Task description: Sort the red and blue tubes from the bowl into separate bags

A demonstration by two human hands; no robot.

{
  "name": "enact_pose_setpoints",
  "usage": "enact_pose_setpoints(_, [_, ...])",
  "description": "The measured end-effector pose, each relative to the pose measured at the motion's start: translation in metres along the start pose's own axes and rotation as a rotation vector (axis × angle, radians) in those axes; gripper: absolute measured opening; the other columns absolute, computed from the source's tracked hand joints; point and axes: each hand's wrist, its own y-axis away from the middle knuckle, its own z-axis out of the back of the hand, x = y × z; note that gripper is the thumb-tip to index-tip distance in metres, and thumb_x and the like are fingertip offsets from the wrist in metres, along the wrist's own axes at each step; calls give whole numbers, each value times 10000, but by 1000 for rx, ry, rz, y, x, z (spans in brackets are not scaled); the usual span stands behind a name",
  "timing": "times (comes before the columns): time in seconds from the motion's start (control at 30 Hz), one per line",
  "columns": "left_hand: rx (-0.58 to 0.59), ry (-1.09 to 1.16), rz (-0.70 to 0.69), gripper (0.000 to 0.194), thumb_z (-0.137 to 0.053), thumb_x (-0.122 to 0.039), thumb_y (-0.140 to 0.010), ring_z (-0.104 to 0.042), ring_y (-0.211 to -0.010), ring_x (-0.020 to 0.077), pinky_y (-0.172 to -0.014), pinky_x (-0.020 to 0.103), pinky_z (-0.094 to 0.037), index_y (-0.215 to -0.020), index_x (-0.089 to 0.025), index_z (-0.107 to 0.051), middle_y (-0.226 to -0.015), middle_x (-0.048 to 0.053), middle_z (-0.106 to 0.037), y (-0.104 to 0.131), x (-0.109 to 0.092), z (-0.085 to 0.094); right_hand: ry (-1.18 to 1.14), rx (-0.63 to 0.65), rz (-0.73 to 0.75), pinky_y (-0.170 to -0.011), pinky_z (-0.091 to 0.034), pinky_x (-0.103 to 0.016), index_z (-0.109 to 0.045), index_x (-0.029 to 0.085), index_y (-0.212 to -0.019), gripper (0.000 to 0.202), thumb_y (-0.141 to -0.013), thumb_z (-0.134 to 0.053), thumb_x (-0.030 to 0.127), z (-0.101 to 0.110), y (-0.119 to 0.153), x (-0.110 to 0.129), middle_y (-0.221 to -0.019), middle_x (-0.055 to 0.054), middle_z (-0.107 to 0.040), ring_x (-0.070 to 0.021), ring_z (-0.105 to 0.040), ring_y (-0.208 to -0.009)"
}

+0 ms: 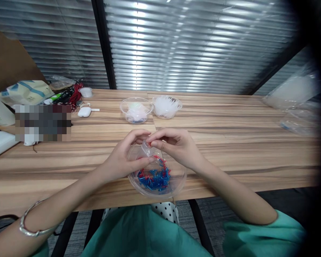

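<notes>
A wide clear plastic bowl [178,182] sits near the table's front edge, with many small blue pieces [155,181] and red pieces [164,170] like short tubes in it. Above its far side, my left hand [128,153] grips a small clear plastic pouch or box [147,148] between thumb and fingers; which of the two it is I cannot tell. My right hand [176,144] is closed in a pinch at the top of this clear holder. A bit of red shows at its fingertips, partly hidden by them.
Behind my hands stand a clear bowl with whitish packets [137,111] and a bowl of white pointed pieces [166,107]. At left lie a white earphone case [84,112], red and black wires [75,94] and a paper cup [0,111]. Plastic bags [291,91] lie far right.
</notes>
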Motion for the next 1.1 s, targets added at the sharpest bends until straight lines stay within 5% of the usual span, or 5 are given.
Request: enact_pose_setpoints(1.1, [-19, -27, -17, 538, -741, -255, -813, -552, -1193, 223, -1040, 359, -460, -1283, -253, -478, -1279, 75, -563, -1, -4, 0, 53, 35, 52, -775, -528, -271, -719, 199, -899, 77, -871, -692, 265, 1, 0, -3, -901, -12, -721, -144, -666, -855])
